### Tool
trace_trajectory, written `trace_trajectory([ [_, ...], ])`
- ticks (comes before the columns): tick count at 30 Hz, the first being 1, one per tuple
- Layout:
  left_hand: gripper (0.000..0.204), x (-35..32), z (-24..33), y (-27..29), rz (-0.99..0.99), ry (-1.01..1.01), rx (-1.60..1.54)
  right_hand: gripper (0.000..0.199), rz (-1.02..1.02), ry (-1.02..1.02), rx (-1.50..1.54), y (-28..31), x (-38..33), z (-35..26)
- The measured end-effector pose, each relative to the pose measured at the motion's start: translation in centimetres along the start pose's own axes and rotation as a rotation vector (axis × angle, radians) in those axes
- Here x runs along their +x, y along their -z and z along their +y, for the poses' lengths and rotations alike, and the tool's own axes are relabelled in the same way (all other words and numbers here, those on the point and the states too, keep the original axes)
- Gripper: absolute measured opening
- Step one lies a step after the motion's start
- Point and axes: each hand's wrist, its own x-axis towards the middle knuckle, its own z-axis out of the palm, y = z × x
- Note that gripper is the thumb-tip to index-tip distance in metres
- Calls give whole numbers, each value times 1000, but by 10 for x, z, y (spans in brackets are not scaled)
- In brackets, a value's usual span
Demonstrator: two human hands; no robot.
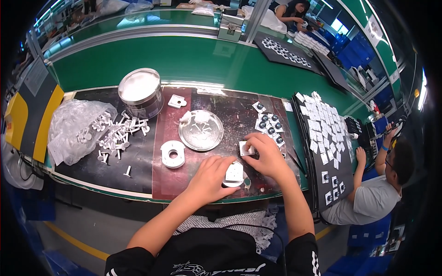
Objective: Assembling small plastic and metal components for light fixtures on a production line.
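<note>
My left hand point(209, 180) is closed around a round white holder near the table's front edge. A white square plate point(235, 173) lies on top of that holder. Just to the right, my right hand point(268, 158) pinches a small white square piece point(244, 149) between thumb and fingers, which partly cover it. Beyond my hands is a round shallow metal dish point(214, 143) with smears and a lump of white paste. Left of it sits a white block with a round hole point(166, 161). Several white square pieces with dark knobs point(271, 131) lie beyond my right hand.
White plunger-shaped parts point(120, 138) spill from a clear plastic bag point(76, 124) at left, near a large tin point(154, 106). A flat white part point(177, 101) lies behind. At right, a black tray point(313, 184) bears many white squares. A co-worker point(375, 198) sits beyond it.
</note>
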Motion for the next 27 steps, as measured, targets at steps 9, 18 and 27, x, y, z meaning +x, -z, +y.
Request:
trace_trajectory([
  [9, 84, 1, -1, -3, -53, 14, 0, 21, 154, -32, -166, -5, 19, -9],
  [18, 79, -4, -10, -6, 2, -37, -127, 19, -182, 402, 285, -25, 120, -124],
  [27, 37, -3, -11, -34, 290, -141, -288, 13, -364, 794, -59, -144, 195, -239],
])
